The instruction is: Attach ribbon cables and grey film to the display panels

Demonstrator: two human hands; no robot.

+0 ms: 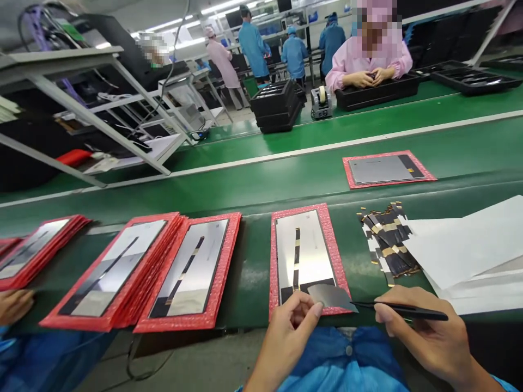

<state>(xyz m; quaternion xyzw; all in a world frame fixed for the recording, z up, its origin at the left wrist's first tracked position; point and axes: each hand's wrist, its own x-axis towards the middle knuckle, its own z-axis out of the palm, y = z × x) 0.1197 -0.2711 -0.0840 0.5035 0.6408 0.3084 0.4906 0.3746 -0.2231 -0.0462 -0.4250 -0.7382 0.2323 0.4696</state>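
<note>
My left hand (288,332) pinches one end of a small grey rectangular sheet (333,296) between thumb and fingers. Black tweezers (408,310) are held in my right hand (429,332), their tips at the sheet's right edge. Beneath the sheet lies a silvery display panel (312,245) on a red bubble-wrap sleeve (335,250), and the grey sheet covers part of its lower end. A dark flex cable with gold bands (297,253) runs lengthwise on the panel. Right of it sits a pile of similar flex cables (390,239).
Stacks of red sleeves topped with panels (192,267) stand to the left, beside another person's hand (16,306). White paper sheets (474,256) lie at right. Farther off are another panel (384,169), black trays (278,106), a tape dispenser (321,102) and a seated co-worker (368,65).
</note>
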